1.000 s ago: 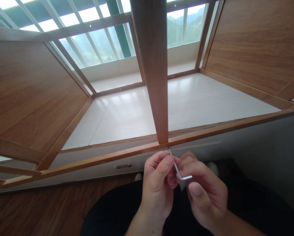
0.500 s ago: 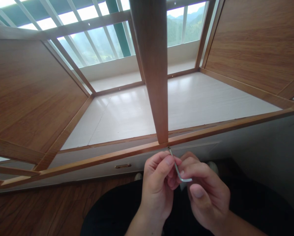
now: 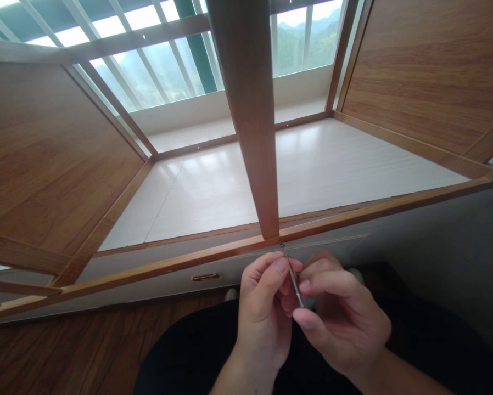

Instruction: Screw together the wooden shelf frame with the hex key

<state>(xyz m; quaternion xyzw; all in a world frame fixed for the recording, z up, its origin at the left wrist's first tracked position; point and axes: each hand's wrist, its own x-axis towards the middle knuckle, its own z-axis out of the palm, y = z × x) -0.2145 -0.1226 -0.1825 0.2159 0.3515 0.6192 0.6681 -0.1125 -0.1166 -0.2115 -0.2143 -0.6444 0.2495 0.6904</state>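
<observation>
A thin metal hex key (image 3: pixel 294 278) slants up to a small bolt (image 3: pixel 281 246) at the front wooden rail (image 3: pixel 172 265), just beneath the foot of the upright post (image 3: pixel 259 142). My left hand (image 3: pixel 265 307) pinches the key's long arm near its upper end between thumb and fingers. At the lower, bent end is my right hand (image 3: pixel 347 315), with the thumb against the bend and the fingertips beside the shaft. The short arm hardly shows from this angle. Some fingertips are hidden behind the hands.
Wooden panels stand at the left (image 3: pixel 57 164) and right (image 3: pixel 423 71) of the frame. Behind the post lie a white surface (image 3: pixel 201 192) and a barred window (image 3: pixel 160 82). A white drawer front with a handle (image 3: pixel 204 277) sits below the rail, above a wooden floor (image 3: pixel 85 351).
The hex key has turned: its short arm pointed right and now barely shows. My right thumb has moved up and left onto the bend. My left hand keeps its pinch.
</observation>
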